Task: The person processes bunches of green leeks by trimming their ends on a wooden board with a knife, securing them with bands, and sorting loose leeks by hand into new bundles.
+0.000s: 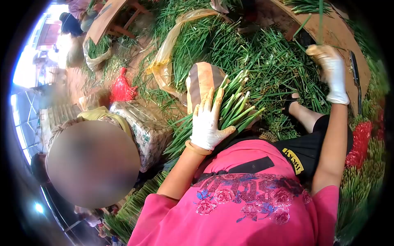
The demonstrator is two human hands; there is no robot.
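Note:
My left hand (207, 125), in a white glove with yellowed fingertips, lies on a bundle of long green stalks (240, 108) with pale ends across my lap. Its fingers are stretched out, with the thumb apart. Out to the right, my right hand (330, 69), gloved the same way, is slightly blurred. Its fingers are closed, and a thin green stalk (321, 20) stands up from them. Beneath that hand is a curved wooden board (349, 45), where a long dark blade-like strip (354, 78) lies near the wrist. An orange-and-brown striped cloth (203, 80) sits beyond my left fingers.
Loose green stalks (262, 57) cover the floor ahead, beside a clear plastic bag (166, 53). Another person (92, 160) is close on my left, near a wrapped bundle (141, 127). Red bags (122, 88) and a wooden table (104, 20) stand farther off.

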